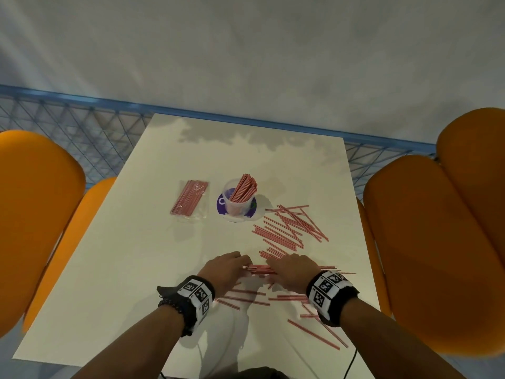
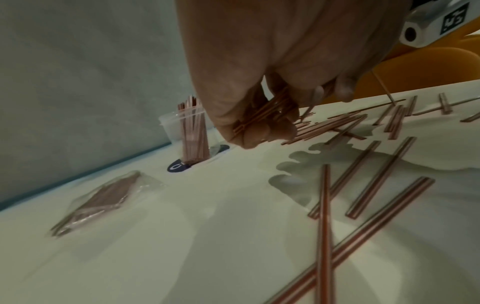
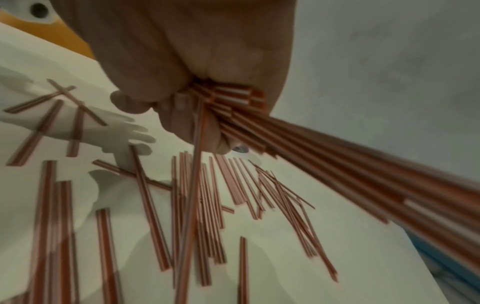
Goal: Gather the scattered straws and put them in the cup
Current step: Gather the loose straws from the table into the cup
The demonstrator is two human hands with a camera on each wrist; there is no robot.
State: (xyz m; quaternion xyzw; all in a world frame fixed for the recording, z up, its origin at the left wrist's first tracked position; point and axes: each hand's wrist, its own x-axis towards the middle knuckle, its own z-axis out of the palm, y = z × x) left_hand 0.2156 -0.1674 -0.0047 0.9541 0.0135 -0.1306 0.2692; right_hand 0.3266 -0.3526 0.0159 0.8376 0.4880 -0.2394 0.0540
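Both hands hold one bundle of red-and-white straws [image 1: 259, 268] just above the table's near middle. My left hand [image 1: 228, 266] pinches its left end [image 2: 262, 115] between thumb and fingers. My right hand [image 1: 293, 270] grips the bundle in a fist [image 3: 233, 102]; the straws stick out past it to the right [image 3: 363, 170]. A clear plastic cup [image 1: 237, 201] with several straws standing in it sits on a purple coaster beyond the hands. Loose straws [image 1: 289, 228] lie scattered right of the cup, and more [image 1: 246, 298] lie under the wrists.
A clear packet of straws [image 1: 190, 199] lies left of the cup. The white table [image 1: 109, 283] has orange chairs [image 1: 437, 242] on both sides and a blue mesh rail [image 1: 82, 127] behind. A cable [image 1: 351, 362] hangs at the near edge.
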